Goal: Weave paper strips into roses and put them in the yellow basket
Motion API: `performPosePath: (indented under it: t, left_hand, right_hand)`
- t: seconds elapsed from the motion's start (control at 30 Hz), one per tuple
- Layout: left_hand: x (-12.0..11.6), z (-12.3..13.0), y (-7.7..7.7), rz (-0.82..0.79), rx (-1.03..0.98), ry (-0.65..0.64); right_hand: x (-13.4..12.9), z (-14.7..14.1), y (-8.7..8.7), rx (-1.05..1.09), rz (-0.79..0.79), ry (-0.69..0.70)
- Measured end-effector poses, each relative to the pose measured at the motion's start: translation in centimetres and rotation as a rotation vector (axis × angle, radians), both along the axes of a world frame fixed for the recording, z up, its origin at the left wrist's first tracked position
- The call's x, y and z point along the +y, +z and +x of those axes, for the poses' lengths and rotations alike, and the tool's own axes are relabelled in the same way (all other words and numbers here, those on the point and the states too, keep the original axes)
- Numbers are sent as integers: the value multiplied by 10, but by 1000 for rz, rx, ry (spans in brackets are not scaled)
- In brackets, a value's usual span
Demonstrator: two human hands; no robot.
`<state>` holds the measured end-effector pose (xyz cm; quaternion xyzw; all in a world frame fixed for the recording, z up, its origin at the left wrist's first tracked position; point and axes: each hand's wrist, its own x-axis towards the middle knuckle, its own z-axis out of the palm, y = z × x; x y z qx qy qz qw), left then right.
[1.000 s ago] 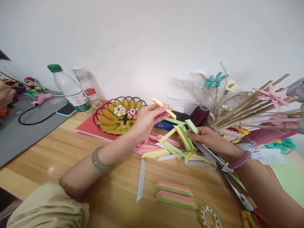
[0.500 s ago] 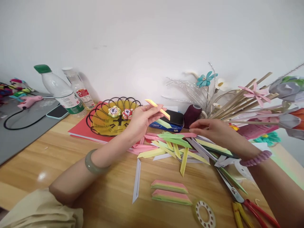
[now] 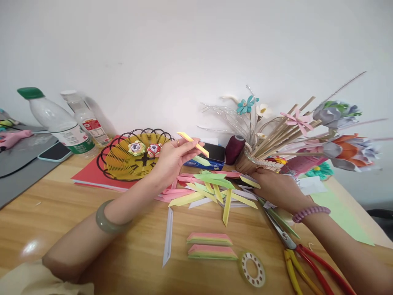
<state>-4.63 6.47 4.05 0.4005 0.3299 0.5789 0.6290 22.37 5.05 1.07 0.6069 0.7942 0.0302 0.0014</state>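
My left hand (image 3: 176, 157) is raised above the pile, closed in a pinch on a folded yellow paper strip (image 3: 193, 144). A pale green strip (image 3: 202, 160) shows just below those fingers. Down at the right side of the pile of folded paper strips (image 3: 211, 188) is my right hand (image 3: 273, 186), its fingers curled together and their tips hidden. A yellow strip (image 3: 250, 181) pokes out beside them. Two pink, yellow and green folded pieces (image 3: 210, 239) lie one before the other on the table, with a white folded strip (image 3: 168, 237) to their left.
A roll of tape (image 3: 252, 269) and red-handled scissors (image 3: 288, 241) lie at the front right. A yellow basket (image 3: 123, 162) with two paper flowers stands back left, by the bottles (image 3: 73, 137). A blue box (image 3: 204, 164), a purple thread spool (image 3: 235, 149) and paper flowers (image 3: 346, 151) stand behind.
My right hand has moved down onto the right side of the pile, its fingers curling. My left hand still holds the yellow strip. The view has turned slightly to the right.
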Motion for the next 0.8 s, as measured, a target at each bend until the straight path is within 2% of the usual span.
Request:
performPosePath:
  t: [0.13, 0.3, 0.6, 0.7, 0.8]
  left_hand:
    - [0, 0, 2, -25, 6, 9]
    - [-1, 0, 3, -35, 17, 15]
    - [-1, 0, -1, -29, 34, 9]
    - [0, 0, 0, -26, 34, 16]
    - [0, 0, 0, -28, 32, 16]
  right_hand:
    - [2, 0, 13, -15, -14, -78]
    - [1, 0, 35, 75, 46, -141]
    - [0, -19, 52, 382, 1, 16]
    - [-1, -14, 55, 469, 43, 10]
    - [-6, -6, 57, 452, 61, -18]
